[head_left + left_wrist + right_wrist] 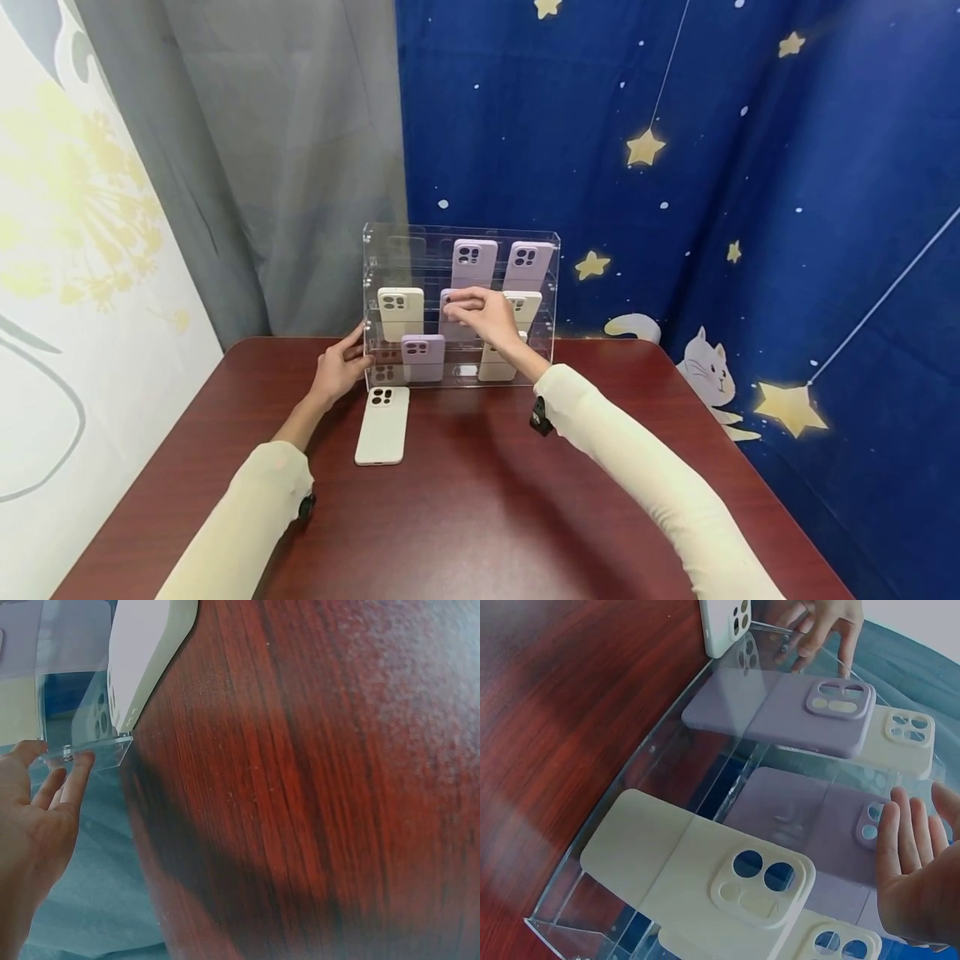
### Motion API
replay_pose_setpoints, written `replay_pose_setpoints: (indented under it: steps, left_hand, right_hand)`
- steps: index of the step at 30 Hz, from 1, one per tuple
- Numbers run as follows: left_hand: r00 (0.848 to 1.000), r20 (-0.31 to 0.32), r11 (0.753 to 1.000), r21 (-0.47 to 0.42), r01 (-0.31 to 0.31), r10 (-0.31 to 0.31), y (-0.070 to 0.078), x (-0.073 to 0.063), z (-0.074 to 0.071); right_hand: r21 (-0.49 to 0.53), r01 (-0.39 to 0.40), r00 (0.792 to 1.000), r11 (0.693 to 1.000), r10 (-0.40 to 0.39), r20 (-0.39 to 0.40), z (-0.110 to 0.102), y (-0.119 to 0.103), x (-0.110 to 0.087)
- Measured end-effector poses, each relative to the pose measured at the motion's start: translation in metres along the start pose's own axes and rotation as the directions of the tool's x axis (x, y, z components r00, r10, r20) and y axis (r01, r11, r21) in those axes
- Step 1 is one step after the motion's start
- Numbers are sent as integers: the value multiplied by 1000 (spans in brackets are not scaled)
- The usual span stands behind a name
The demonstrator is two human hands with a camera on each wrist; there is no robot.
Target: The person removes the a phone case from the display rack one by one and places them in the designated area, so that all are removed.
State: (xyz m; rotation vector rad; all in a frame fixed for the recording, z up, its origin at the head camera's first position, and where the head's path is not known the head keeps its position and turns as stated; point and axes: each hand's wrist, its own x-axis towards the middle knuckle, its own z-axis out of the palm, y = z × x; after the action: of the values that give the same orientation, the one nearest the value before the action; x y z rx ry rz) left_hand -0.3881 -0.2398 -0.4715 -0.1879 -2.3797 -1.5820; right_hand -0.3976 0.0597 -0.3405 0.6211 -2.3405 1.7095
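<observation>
A clear acrylic tiered stand (460, 227) holds white and lilac phone cases. My left hand (339, 368) touches the stand's left side panel with its fingertips (85, 759). At the middle tier, my right hand (486, 318) is at the top of a lilac phone case (795, 814). Its straight fingers (906, 840) overlap the camera cutout, with a gap showing between them and the thumb. That case is partly hidden by the hand in the head view. In front of the stand's left corner, a white phone case (382, 429) lies on the table.
Two lilac cases stand on the upper tier, one of them a lilac case (531, 262) at right. A white case (401, 312) is at middle left, a lilac case (423, 360) at lower left. The dark red table (450, 517) backs onto a blue curtain (510, 125).
</observation>
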Motion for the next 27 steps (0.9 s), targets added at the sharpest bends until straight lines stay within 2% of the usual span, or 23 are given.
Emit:
replay_pose_setpoints:
  steps: [9, 18, 27]
  left_hand:
    - [1000, 12, 1000, -13, 14, -14, -1, -3, 2]
    - [1000, 6, 1000, -18, -17, 17, -1, -2, -1]
    - [1000, 8, 1000, -17, 8, -7, 0, -2, 1]
  right_hand:
    - [29, 8, 1000, 1000, -7, -21, -9, -3, 5]
    - [9, 11, 999, 1000, -10, -47, -22, -11, 12]
    - [25, 31, 997, 999, -29, -70, -37, -8, 20]
